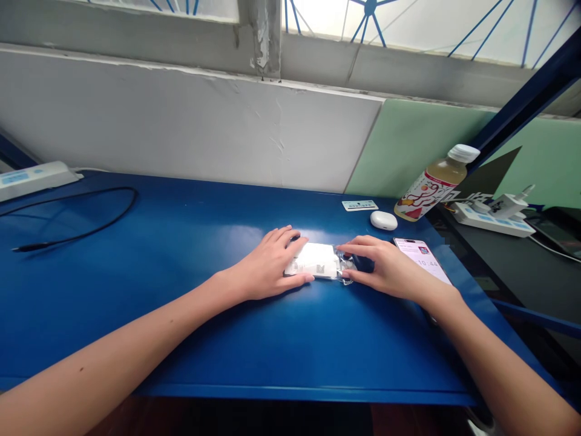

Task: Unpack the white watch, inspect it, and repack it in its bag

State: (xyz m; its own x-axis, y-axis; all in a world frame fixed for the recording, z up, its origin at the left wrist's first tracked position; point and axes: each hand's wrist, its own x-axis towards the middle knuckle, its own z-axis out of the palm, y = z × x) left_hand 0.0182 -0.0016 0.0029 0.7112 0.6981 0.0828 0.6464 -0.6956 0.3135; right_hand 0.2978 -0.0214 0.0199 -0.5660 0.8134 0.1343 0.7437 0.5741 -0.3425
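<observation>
Both bare arms reach forward over the blue table (136, 290). Between the 2 hands lies a small white packet (315, 261), its long side running left to right. The left hand (267, 269) presses its left end with flat fingers. The right hand (385, 269) pinches its clear right end. A bottle (431, 189) holding yellow drink stands far right.

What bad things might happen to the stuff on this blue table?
The phone lies right beside the right hand, near the table edge, so a bump of the wrist might push it off. The juice bottle leans tilted at the back by the power strip; if it leaks, that may be unsafe. The left hand could crumple the clear packet.
</observation>
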